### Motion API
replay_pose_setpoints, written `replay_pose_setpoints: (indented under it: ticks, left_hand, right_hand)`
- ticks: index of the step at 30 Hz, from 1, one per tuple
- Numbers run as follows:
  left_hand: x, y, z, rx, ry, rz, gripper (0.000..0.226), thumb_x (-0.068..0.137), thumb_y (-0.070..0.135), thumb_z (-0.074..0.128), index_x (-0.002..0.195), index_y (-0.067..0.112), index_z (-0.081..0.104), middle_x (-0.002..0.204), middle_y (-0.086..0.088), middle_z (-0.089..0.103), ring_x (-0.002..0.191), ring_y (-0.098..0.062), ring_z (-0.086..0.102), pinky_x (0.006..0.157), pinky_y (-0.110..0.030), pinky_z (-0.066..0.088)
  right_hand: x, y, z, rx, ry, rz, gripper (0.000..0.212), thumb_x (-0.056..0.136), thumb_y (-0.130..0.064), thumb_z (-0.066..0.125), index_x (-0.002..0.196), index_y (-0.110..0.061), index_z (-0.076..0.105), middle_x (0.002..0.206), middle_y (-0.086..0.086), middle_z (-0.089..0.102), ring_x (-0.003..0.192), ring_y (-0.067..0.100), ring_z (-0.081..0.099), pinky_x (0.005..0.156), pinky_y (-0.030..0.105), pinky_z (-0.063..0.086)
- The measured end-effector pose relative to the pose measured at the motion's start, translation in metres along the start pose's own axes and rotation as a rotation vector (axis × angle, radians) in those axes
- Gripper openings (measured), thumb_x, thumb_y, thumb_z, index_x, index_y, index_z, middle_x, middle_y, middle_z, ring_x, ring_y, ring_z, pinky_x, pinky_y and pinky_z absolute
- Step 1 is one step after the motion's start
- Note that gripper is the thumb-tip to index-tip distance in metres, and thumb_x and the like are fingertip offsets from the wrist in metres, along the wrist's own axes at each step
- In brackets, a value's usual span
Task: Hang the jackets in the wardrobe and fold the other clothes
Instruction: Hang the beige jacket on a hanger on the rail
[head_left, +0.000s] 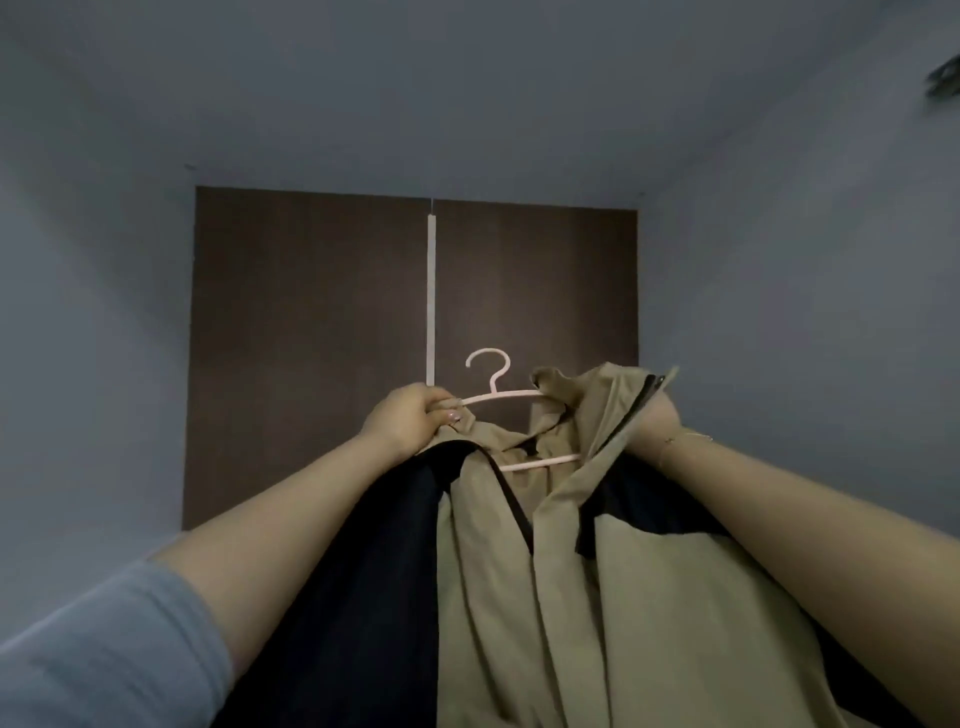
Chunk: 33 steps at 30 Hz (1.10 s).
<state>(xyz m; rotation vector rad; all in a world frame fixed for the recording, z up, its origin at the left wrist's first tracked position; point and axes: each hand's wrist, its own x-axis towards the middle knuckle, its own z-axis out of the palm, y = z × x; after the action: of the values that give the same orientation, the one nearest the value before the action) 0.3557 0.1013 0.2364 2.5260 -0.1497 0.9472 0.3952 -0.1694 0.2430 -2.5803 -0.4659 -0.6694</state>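
Both arms are up, and the tan-and-black jacket (545, 571) is held high in front of the dark wardrobe doors (311, 338). The left hand (410, 415) has its fingers curled tight round one end of the pink hanger (498, 396), pinching a bit of jacket shoulder along with it. The right hand (657, 415) is mostly hidden behind the collar; it looks to be gripping the fabric by the zip edge, though I can't make out the fingers. The hanger's hook stands free in the air, caught on nothing. One shoulder seems seated on the hanger, while the collar side is bunched and the lower bar shows through the open front, so I'd say the dressing of the hanger is only partly done. The pale strip (430, 296) runs down the seam between the doors, which look closed from here. No rail in sight, no other clothes in sight either. By my reckoning this jacket is not yet hung, and the folding can't be judged.
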Motion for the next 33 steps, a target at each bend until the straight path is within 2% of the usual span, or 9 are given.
replay_pose_setpoints:
  ticks: [8, 12, 15, 17, 21, 23, 26, 29, 33]
  left_hand:
    - [0.023, -0.057, 0.136, 0.115, -0.270, -0.087, 0.022, 0.094, 0.031, 0.061, 0.108, 0.019, 0.072, 0.098, 0.001, 0.067, 0.100, -0.020, 0.062, 0.082, -0.026, 0.046]
    - [0.012, -0.076, 0.160, 0.181, -0.295, -0.091, 0.028, 0.092, 0.036, 0.063, 0.108, 0.014, 0.066, 0.101, -0.002, 0.055, 0.106, -0.024, 0.057, 0.087, -0.029, 0.041]
    - [0.006, -0.066, 0.161, 0.636, -0.230, -0.106, 0.042, 0.091, 0.054, 0.053, 0.115, 0.019, 0.053, 0.116, -0.003, 0.049, 0.118, -0.023, 0.044, 0.092, -0.036, 0.032]
    - [0.005, -0.050, 0.158, 0.832, -0.235, -0.085, 0.044, 0.094, 0.050, 0.050, 0.120, 0.015, 0.049, 0.124, -0.006, 0.051, 0.120, -0.026, 0.046, 0.092, -0.036, 0.035]
    - [-0.003, -0.022, 0.129, 0.426, -0.451, -0.254, 0.022, 0.095, 0.021, 0.049, 0.106, 0.007, 0.062, 0.115, -0.012, 0.063, 0.103, -0.026, 0.057, 0.084, -0.027, 0.043]
    - [-0.017, -0.009, 0.105, 0.253, -0.510, -0.304, 0.021, 0.096, 0.026, 0.049, 0.102, 0.011, 0.063, 0.113, -0.007, 0.064, 0.097, -0.019, 0.056, 0.085, -0.024, 0.043]
    - [-0.052, 0.023, 0.073, -0.069, -0.670, -0.366, 0.042, 0.103, 0.040, 0.040, 0.126, 0.010, 0.059, 0.132, -0.002, 0.058, 0.118, -0.016, 0.055, 0.109, -0.030, 0.038]
    - [-0.088, 0.056, 0.047, -0.098, -0.608, -0.304, 0.041, 0.100, 0.042, 0.046, 0.129, 0.014, 0.058, 0.132, -0.001, 0.059, 0.121, -0.018, 0.055, 0.109, -0.034, 0.039]
    - [-0.139, 0.098, 0.018, 0.010, -0.539, -0.140, 0.029, 0.096, 0.027, 0.058, 0.122, 0.018, 0.063, 0.123, 0.002, 0.062, 0.115, -0.013, 0.055, 0.095, -0.018, 0.040]
  right_hand:
    - [0.038, 0.074, 0.120, -0.108, -0.229, -0.013, 0.019, 0.096, -0.012, 0.041, 0.096, -0.011, 0.060, 0.111, 0.010, 0.066, 0.100, 0.026, 0.063, 0.089, 0.034, 0.049]
    - [0.039, 0.089, 0.143, -0.046, -0.270, -0.081, 0.022, 0.096, -0.020, 0.047, 0.110, -0.011, 0.063, 0.109, 0.007, 0.065, 0.102, 0.026, 0.062, 0.093, 0.039, 0.049]
    - [0.043, 0.086, 0.145, -0.324, -0.048, -0.178, 0.034, 0.093, -0.020, 0.052, 0.126, -0.014, 0.053, 0.123, 0.007, 0.053, 0.115, 0.026, 0.049, 0.096, 0.033, 0.040]
    - [0.042, 0.078, 0.144, -0.486, -0.044, -0.226, 0.026, 0.091, -0.018, 0.050, 0.117, -0.018, 0.057, 0.119, 0.005, 0.055, 0.110, 0.025, 0.049, 0.089, 0.031, 0.037]
    - [0.036, 0.071, 0.120, -0.229, -0.354, -0.056, 0.016, 0.088, -0.018, 0.055, 0.074, -0.010, 0.056, 0.079, 0.004, 0.058, 0.081, 0.026, 0.057, 0.067, 0.029, 0.043]
    - [0.029, 0.070, 0.099, -0.136, -0.502, -0.044, 0.021, 0.087, -0.024, 0.059, 0.100, -0.009, 0.066, 0.099, 0.007, 0.067, 0.094, 0.024, 0.063, 0.080, 0.030, 0.051]
    - [-0.002, 0.058, 0.069, -0.018, -0.742, -0.020, 0.048, 0.092, -0.040, 0.053, 0.134, -0.017, 0.055, 0.133, 0.002, 0.057, 0.119, 0.021, 0.056, 0.103, 0.032, 0.043]
    - [-0.038, 0.043, 0.056, -0.170, -0.654, -0.014, 0.059, 0.095, -0.059, 0.040, 0.130, -0.014, 0.058, 0.132, 0.003, 0.056, 0.120, 0.024, 0.053, 0.096, 0.031, 0.040]
    - [-0.090, 0.025, 0.019, -0.070, -0.443, -0.038, 0.048, 0.097, -0.048, 0.045, 0.107, -0.008, 0.069, 0.113, 0.009, 0.066, 0.102, 0.026, 0.060, 0.088, 0.032, 0.047]
